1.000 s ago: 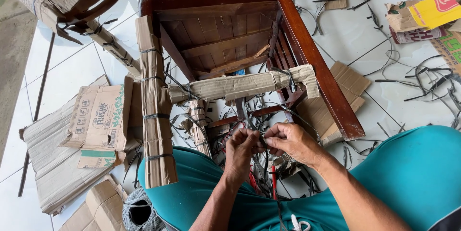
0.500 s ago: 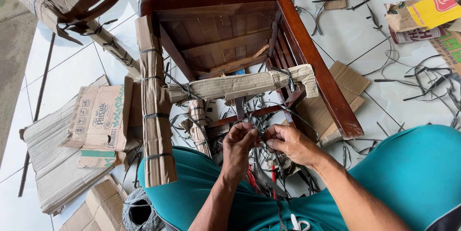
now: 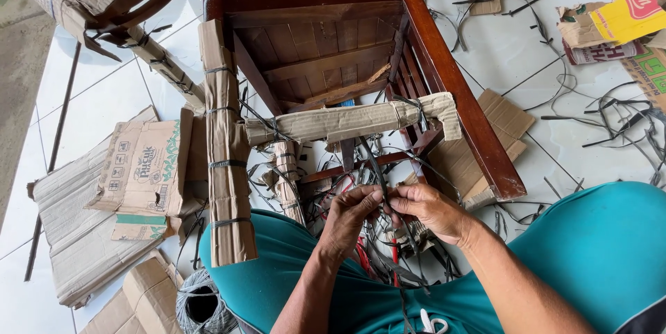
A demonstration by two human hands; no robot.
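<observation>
I see both hands — left hand [image 3: 350,217], right hand [image 3: 431,210] — pinching a dark strap [image 3: 374,167] below the chair's [image 3: 444,77] cardboard-wrapped rail [image 3: 347,122]; several legs look wrapped already — the bare frame remains.

Both hands have drawn closer together low in the frame's centre: the left hand [image 3: 350,217] and right hand [image 3: 431,210] now meet on the dark strap [image 3: 375,167].
</observation>
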